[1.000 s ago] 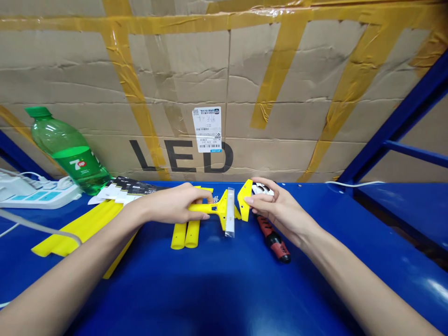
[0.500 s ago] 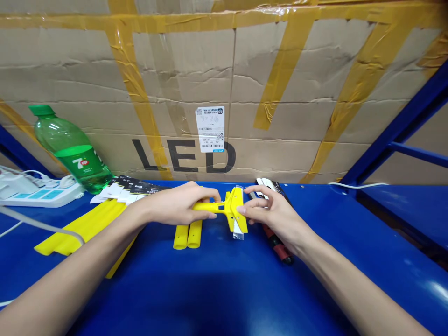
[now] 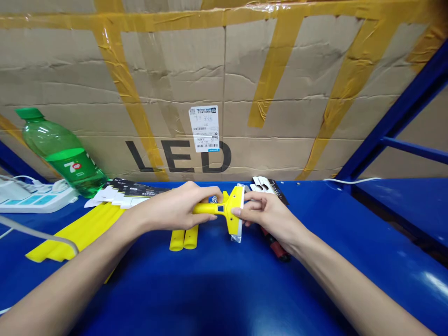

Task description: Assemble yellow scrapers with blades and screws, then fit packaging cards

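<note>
My left hand [image 3: 180, 205] is wrapped round the handle of a yellow scraper [image 3: 234, 213], which lies level above the table with its wide head to the right. My right hand [image 3: 271, 214] pinches that head, thumb on the near face and fingers at the blade edge. A pale strip in clear plastic [image 3: 239, 231] runs along this edge and sticks out at the bottom. Below my left hand are two yellow tubes [image 3: 184, 239], side by side. Partly hidden behind my right hand lies a tool with a red and black handle [image 3: 279, 249].
More yellow scraper handles [image 3: 73, 233] with black and white cards [image 3: 129, 190] are stacked at left. A green bottle [image 3: 66, 156] leans beside a white power strip [image 3: 38, 199]. Another card [image 3: 269, 186] lies behind my right hand. A large cardboard box [image 3: 168, 84] backs the blue table [image 3: 196, 298].
The scraper head has turned so its flat face shows, with the pale strip along its right edge. My right fingers have closed in on the head. The whole view has shifted slightly.
</note>
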A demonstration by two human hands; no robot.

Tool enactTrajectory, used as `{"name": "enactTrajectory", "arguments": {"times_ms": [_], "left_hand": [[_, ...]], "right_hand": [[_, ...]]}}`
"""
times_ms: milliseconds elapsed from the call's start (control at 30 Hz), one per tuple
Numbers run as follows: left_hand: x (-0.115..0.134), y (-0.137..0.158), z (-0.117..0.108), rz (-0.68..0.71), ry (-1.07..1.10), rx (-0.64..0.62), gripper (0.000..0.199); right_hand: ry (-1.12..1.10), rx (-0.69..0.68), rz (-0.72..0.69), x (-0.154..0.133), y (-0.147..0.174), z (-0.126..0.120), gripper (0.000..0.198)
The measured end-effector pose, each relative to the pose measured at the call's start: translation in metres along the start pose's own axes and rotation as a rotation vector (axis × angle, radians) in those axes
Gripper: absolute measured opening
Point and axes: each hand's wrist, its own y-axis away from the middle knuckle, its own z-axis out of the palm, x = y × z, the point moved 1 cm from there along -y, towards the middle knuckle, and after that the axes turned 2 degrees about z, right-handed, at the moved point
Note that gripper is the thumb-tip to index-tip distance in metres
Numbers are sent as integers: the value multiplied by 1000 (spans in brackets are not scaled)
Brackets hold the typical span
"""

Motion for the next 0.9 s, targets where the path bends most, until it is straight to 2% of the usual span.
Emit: {"name": "enactTrajectory", "arguments": {"times_ms": [133,267,433,667,800,900], "left_hand": [[2,-1,3,52,-53,113,37],[-2,-1,7,200,-85,204,31],[-4,-1,6,364,-65,184,35],[0,0,4,367,-92,175,36],[-7,8,5,315,-150,197,37],[-17,20,7,268,-152,240,36]], "right_hand": [[-15,-7,-6,-2,-1,-4,33],[4,0,-8,-3,0,-7,34],[3,-12,-19,-2,-1,-8,35],[28,-47,-91,3,-3,-9,31],[75,-47,-67,-1,-5,-12,29],[217,10,-59,-5,-12,-15,20]]}}
